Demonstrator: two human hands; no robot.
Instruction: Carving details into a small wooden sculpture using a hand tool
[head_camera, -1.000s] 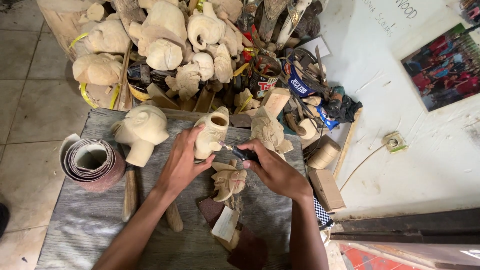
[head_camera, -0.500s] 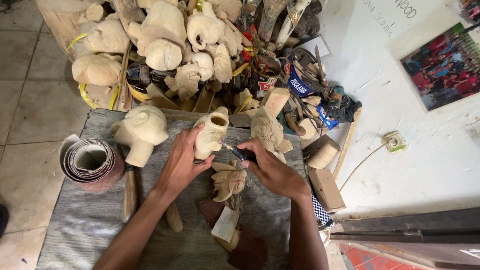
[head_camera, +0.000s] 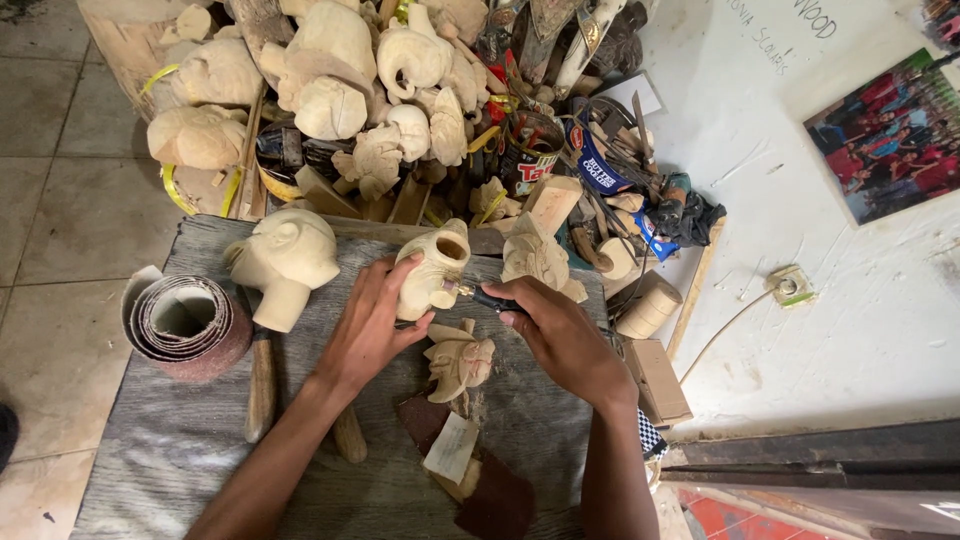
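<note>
a roll of sandpaper (head_camera: 186, 327) lies at the left edge of the grey wooden bench (head_camera: 150, 450), near a pale carved head (head_camera: 285, 262). the left hand (head_camera: 368, 328), forearm angled up from below, wraps its fingers around a hollow wooden carving (head_camera: 434, 271) standing at the bench's middle. the right hand (head_camera: 560, 337) is curled closed on a dark-handled carving tool (head_camera: 488, 298), its tip against the carving.
</note>
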